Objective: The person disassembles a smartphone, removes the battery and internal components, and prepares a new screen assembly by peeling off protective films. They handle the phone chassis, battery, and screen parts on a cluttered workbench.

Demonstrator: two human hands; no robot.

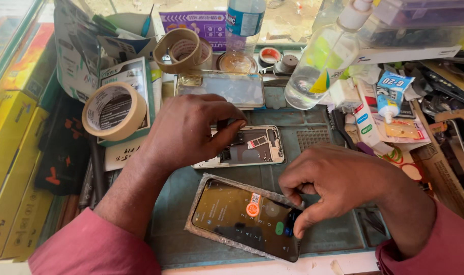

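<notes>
While the left hand rests palm-down over the opened phone body, its thumb and fingertips are pinched together on a small dark part at the top of that frame, which lies with its inside facing up on the grey-blue work mat; the right hand is curled, thumb and forefinger closed in a pinch at the upper right edge of the phone screen, whether on a tiny part or on the edge itself cannot be told; that screen is lit, shows an orange round sticker, and lies tilted on the mat just in front of the opened body, nearest the person; both wrists come out of pink-red sleeves. Beyond the left hand, another phone in a clear cover lies flat; a roll of beige tape stands to the left on a small box, and a second tape roll sits further back; a clear pump bottle of liquid leans to the right of the phone, beside a small glue tube; yellow boxes are stacked along the far left edge.
</notes>
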